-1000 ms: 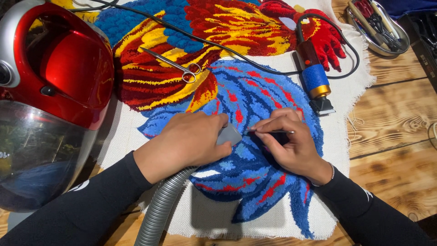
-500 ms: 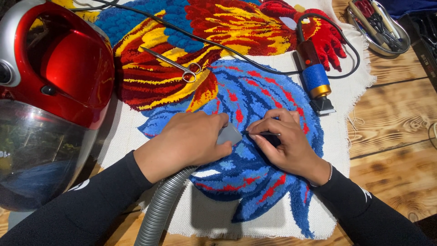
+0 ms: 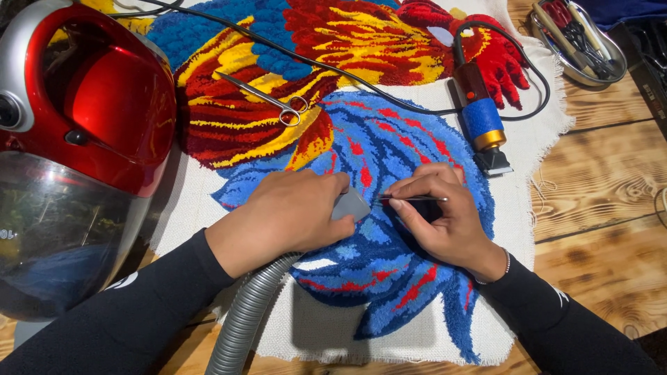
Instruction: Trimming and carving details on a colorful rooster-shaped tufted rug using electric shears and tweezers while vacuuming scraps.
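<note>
My right hand (image 3: 445, 222) has slid back out a little from where it sat half a second ago, so the thin metal pick (image 3: 415, 199) pinched in its fingers again lies level with its point toward the grey plastic vacuum nozzle (image 3: 349, 205). My left hand (image 3: 288, 212) is wrapped around that nozzle and has not moved, pressing it into the blue part of the multicoloured tufted rug (image 3: 389, 153) on the wooden bench (image 3: 597, 201). I judge this as short back-and-forth strokes teasing the pile along one line, with loose fibres drawn off.
</note>
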